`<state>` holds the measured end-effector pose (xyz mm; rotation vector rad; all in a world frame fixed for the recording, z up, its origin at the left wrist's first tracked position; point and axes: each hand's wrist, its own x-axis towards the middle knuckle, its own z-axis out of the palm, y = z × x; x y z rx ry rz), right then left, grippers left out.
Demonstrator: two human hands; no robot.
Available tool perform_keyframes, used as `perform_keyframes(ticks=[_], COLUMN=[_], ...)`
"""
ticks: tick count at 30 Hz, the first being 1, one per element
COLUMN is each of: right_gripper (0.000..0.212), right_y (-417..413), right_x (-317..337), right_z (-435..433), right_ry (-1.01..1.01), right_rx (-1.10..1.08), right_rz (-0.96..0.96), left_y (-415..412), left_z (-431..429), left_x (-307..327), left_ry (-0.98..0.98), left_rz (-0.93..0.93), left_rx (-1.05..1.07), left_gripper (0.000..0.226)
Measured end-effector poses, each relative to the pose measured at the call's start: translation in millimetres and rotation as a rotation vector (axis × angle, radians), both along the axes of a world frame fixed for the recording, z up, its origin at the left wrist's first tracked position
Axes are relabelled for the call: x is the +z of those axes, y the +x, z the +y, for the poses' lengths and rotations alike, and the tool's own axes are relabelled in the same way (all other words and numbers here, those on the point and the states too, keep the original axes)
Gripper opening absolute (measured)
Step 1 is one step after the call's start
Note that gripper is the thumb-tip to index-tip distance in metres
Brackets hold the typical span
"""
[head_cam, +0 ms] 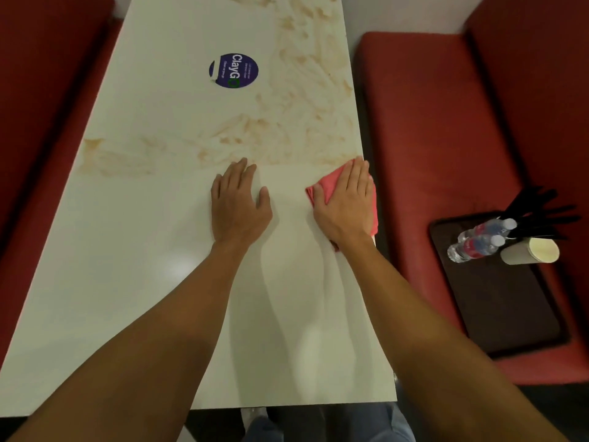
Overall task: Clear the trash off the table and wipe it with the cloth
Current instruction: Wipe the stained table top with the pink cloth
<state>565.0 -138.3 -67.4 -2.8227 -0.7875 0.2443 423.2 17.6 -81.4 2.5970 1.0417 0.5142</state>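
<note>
A long white table runs away from me. Brown smears cover its far half and right side; the near half looks clean. My right hand presses flat, fingers straight, on a pink cloth at the table's right edge. My left hand rests flat on the bare tabletop just left of it, fingers straight. A dark tray on the right bench holds two plastic bottles, a paper cup on its side and black cutlery.
Red padded benches flank the table on both sides. A round purple sticker is stuck on the table's far middle. My legs show below the near table edge.
</note>
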Motion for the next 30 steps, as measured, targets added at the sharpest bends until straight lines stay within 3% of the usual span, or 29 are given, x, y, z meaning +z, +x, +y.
perform_keyframes(ticks=[6, 11, 13, 17, 19, 24, 26, 30], right_gripper=[0.084, 0.084, 0.083, 0.078, 0.075, 0.078, 0.079, 0.077], right_y=[-21.9, 0.0, 3.7, -21.0, -29.1, -3.8, 3.7, -4.5], right_x=[-2.6, -1.0, 1.4, 4.3, 1.2, -2.8, -0.8, 3.1], right_z=[-33.6, -6.1, 19.8, 9.4, -16.7, -3.3, 20.5, 6.8], right_ry=[0.032, 0.025, 0.015, 0.033, 0.052, 0.053, 0.043, 0.024], right_rx=[0.397, 0.006, -0.017, 0.369, 0.446, 0.033, -0.038, 0.352], right_rz=[-0.016, -0.029, -0.009, -0.009, -0.011, -0.027, -0.001, -0.015], left_y=[-0.3, -0.2, 0.9, 1.6, 2.0, 2.2, 2.9, 3.2], left_z=[-1.0, -0.3, 1.6, 3.9, 3.4, 4.4, 5.7, 6.2], left_x=[-0.6, -2.8, -3.8, -3.5, -1.9, -1.1, -2.4, -3.9], left_ry=[0.012, 0.002, -0.004, -0.023, -0.027, -0.043, -0.038, -0.038], left_rz=[-0.028, -0.055, -0.065, -0.075, -0.072, -0.047, -0.033, -0.013], left_rx=[0.007, 0.018, 0.021, 0.021, 0.022, -0.001, -0.011, -0.022], left_gripper=[0.057, 0.057, 0.057, 0.057, 0.057, 0.057, 0.058, 0.060])
